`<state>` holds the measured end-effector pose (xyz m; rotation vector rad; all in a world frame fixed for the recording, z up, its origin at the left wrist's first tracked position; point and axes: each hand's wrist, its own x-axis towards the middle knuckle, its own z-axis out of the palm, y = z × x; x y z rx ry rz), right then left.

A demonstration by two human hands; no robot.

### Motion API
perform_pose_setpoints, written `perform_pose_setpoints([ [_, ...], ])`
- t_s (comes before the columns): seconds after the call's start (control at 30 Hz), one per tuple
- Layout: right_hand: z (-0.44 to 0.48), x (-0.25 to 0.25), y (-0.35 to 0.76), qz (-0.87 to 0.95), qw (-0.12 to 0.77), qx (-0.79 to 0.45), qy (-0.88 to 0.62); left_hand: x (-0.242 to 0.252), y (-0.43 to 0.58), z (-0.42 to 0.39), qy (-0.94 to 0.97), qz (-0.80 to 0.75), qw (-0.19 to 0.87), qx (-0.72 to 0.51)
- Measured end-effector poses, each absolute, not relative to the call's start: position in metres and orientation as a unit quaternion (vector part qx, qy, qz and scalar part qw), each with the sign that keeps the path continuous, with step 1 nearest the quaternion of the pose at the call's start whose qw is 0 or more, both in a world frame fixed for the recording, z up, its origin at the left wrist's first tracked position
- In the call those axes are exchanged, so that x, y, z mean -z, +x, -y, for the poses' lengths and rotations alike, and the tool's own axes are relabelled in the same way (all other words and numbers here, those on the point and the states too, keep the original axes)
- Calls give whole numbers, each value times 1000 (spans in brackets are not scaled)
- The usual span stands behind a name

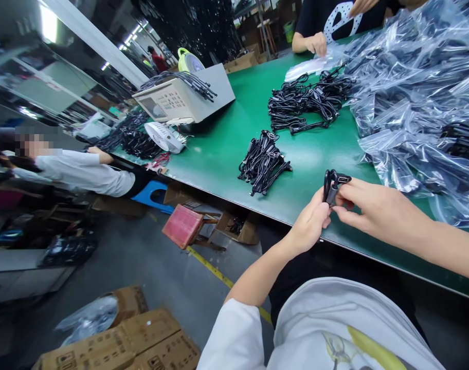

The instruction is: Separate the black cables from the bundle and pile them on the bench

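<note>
A black USB cable [330, 188], folded into a short bundle, is held up above the table's near edge. My left hand [310, 218] is closed round its lower part. The fingers of my right hand [367, 205] pinch the bundle from the right, close to a USB plug [343, 179]. Just beyond my hands lies a small pile of bundled black cables [263, 163] on the green table [215, 154]. A larger heap of black cables [306, 103] sits farther back.
Clear plastic bags [408, 113], some with black cables inside, cover the table's right side. Across the table is a co-worker's hand [317, 44]. A grey test instrument [180, 100] and a small white fan [164, 137] stand to the left. A red-topped stool [183, 226] is below the edge.
</note>
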<state>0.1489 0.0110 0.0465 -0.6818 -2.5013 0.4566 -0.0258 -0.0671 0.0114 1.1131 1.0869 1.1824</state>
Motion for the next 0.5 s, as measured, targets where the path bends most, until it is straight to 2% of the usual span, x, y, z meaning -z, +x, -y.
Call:
perform_pose_setpoints([
  [0.1, -7, -45, 147, 894, 268, -224, -280, -16, -23, 68, 477, -497, 497, -527],
  [0.23, -4, -48, 137, 740, 266, -522, -330, -15, -18, 66, 482, -518, 374, -600],
  [0.33, -5, -53, 132, 617, 274, -661, -327, -11, -13, 61, 458, -499, 385, -627],
  [0.4, -7, -56, 133, 626, 286, -652, -317, -12, -11, 59, 419, -460, 439, -648],
  [0.5, -9, -59, 139, 753, 333, -491, -285, -20, -8, 59, 329, -380, 551, -666],
])
